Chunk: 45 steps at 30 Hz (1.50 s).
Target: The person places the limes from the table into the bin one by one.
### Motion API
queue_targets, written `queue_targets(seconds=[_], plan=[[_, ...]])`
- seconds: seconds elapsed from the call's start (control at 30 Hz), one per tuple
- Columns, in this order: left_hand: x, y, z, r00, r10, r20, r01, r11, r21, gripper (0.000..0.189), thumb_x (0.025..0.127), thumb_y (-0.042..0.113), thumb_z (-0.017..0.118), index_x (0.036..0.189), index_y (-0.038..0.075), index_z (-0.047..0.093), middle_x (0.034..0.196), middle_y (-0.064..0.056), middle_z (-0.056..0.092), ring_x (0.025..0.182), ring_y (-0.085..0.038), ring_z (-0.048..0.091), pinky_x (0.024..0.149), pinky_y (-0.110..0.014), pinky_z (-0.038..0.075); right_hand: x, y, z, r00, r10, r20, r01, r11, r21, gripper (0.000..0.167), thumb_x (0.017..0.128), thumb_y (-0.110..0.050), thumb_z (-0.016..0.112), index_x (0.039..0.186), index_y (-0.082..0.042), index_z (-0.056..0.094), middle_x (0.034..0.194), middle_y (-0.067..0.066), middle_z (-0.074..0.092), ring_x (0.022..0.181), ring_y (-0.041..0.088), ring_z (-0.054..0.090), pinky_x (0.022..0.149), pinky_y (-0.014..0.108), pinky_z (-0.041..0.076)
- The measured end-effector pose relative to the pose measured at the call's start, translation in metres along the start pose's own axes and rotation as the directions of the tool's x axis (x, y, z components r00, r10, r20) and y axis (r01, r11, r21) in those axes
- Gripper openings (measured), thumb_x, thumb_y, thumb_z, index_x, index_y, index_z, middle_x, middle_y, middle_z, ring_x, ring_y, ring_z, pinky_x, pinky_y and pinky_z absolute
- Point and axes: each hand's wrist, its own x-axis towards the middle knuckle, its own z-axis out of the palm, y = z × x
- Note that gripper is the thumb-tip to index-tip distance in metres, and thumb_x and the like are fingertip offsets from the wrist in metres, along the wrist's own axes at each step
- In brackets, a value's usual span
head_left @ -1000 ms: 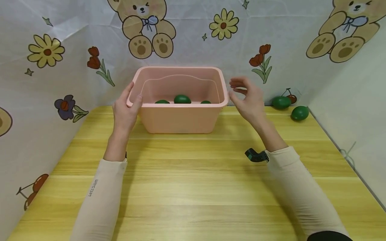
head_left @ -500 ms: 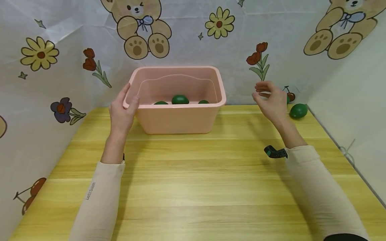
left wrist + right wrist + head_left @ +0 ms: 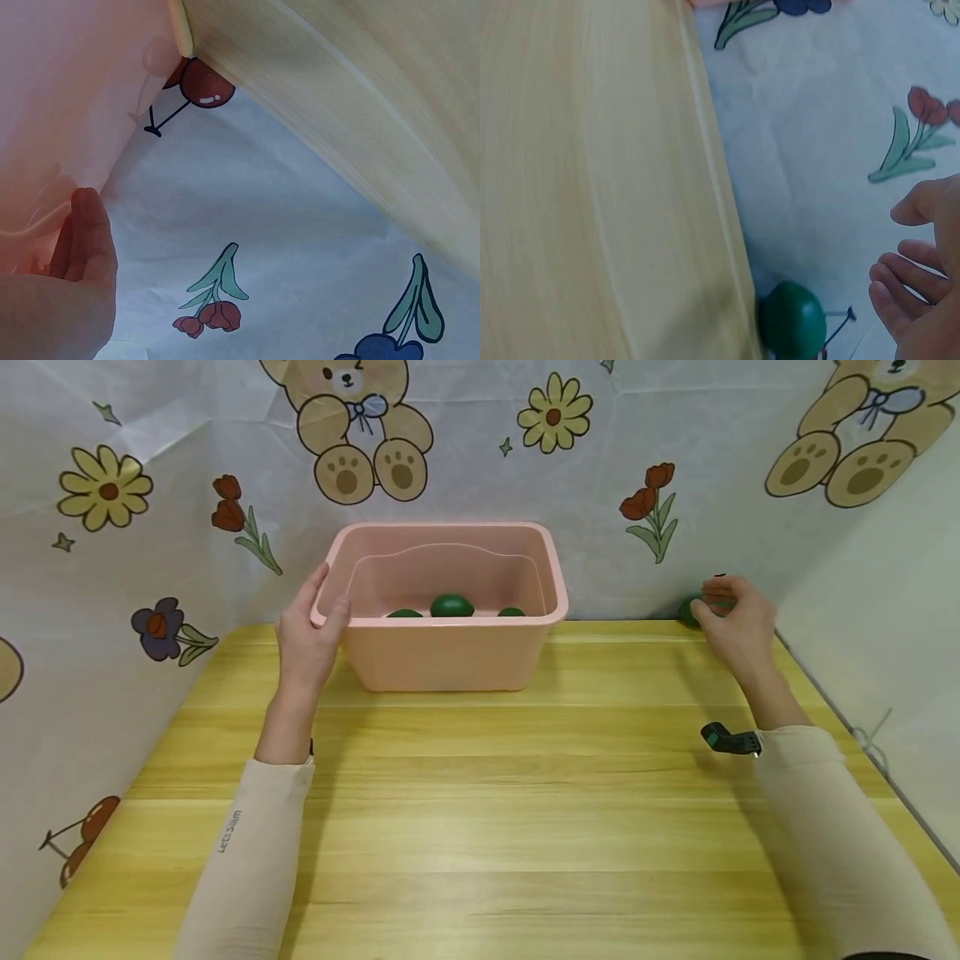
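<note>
Currently, left hand (image 3: 303, 642) grips left rim of pink plastic bin (image 3: 450, 656) near desk (image 3: 517, 827) back edge; three green ovoids (image 3: 452, 606) inside. Right hand (image 3: 738, 625), thumb and fingers parted, beside another green ovoid (image 3: 792, 321), back-right corner.

In the head view, the front wall of the pink bin (image 3: 450, 656) conceals the lower portions of three green ovoids (image 3: 452, 606); the right hand (image 3: 738, 618) partly covers a fourth green ovoid (image 3: 687, 612). The upper edge crops both printed bears (image 3: 367, 443). The right wrist view crops the right hand.
</note>
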Motion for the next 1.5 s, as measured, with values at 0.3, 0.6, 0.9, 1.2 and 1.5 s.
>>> queue_targets(seconds=[0.3, 0.6, 0.9, 1.2, 1.5], plan=[[0.002, -0.002, 0.003, 1.000, 0.000, 0.003, 0.000, 1.000, -0.009, 0.062, 0.100, 0.042, 0.064, 0.156, 0.019, 0.054, 0.156, -0.004, 0.058, 0.136, -0.028, 0.060, 0.113, -0.045, 0.051, 0.003, 0.035, -0.020, 0.993, 0.122, -0.007, -0.122, 0.986, -0.111, 0.056, 0.101, -0.026, 0.052, 0.148, 0.005, 0.054, 0.145, 0.032, 0.055, 0.135, 0.049, 0.046, 0.120, 0.059, 0.031], [0.004, -0.005, 0.003, 1.000, 0.021, -0.010, -0.020, 1.000, 0.007, 0.061, 0.100, 0.042, 0.064, 0.155, 0.018, 0.055, 0.153, -0.006, 0.060, 0.132, -0.028, 0.063, 0.111, -0.044, 0.053, 0.001, 0.058, -0.033, 0.982, 0.185, 0.030, -0.176, 0.966, -0.188, 0.066, 0.103, -0.030, 0.053, 0.157, 0.006, 0.040, 0.156, 0.037, 0.043, 0.142, 0.056, 0.038, 0.119, 0.068, 0.030], [0.003, -0.004, 0.003, 1.000, 0.015, -0.002, -0.015, 1.000, -0.007, 0.059, 0.101, 0.038, 0.064, 0.156, 0.019, 0.054, 0.154, -0.005, 0.059, 0.134, -0.027, 0.062, 0.112, -0.045, 0.052, 0.001, 0.082, -0.037, 0.955, 0.243, 0.172, -0.195, 0.947, -0.256, 0.075, 0.104, -0.038, 0.055, 0.160, 0.007, 0.032, 0.155, 0.044, 0.033, 0.136, 0.069, 0.027, 0.110, 0.075, 0.034], [0.002, -0.004, 0.001, 1.000, 0.017, -0.017, -0.017, 1.000, -0.001, 0.059, 0.100, 0.038, 0.064, 0.155, 0.018, 0.055, 0.153, -0.006, 0.061, 0.132, -0.028, 0.063, 0.111, -0.044, 0.053, -0.001, 0.084, -0.029, 0.953, 0.247, 0.174, -0.202, 0.950, -0.239, 0.078, 0.102, -0.040, 0.062, 0.162, 0.001, 0.032, 0.155, 0.043, 0.034, 0.137, 0.069, 0.026, 0.108, 0.075, 0.037], [0.002, -0.004, 0.002, 1.000, 0.023, -0.021, -0.023, 1.000, 0.006, 0.058, 0.100, 0.036, 0.065, 0.154, 0.017, 0.056, 0.152, -0.005, 0.061, 0.131, -0.027, 0.064, 0.111, -0.047, 0.053, -0.002, 0.076, -0.025, 0.957, 0.242, 0.157, -0.204, 0.952, -0.228, 0.080, 0.101, -0.044, 0.063, 0.158, 0.005, 0.037, 0.151, 0.043, 0.038, 0.136, 0.065, 0.027, 0.103, 0.072, 0.039]])
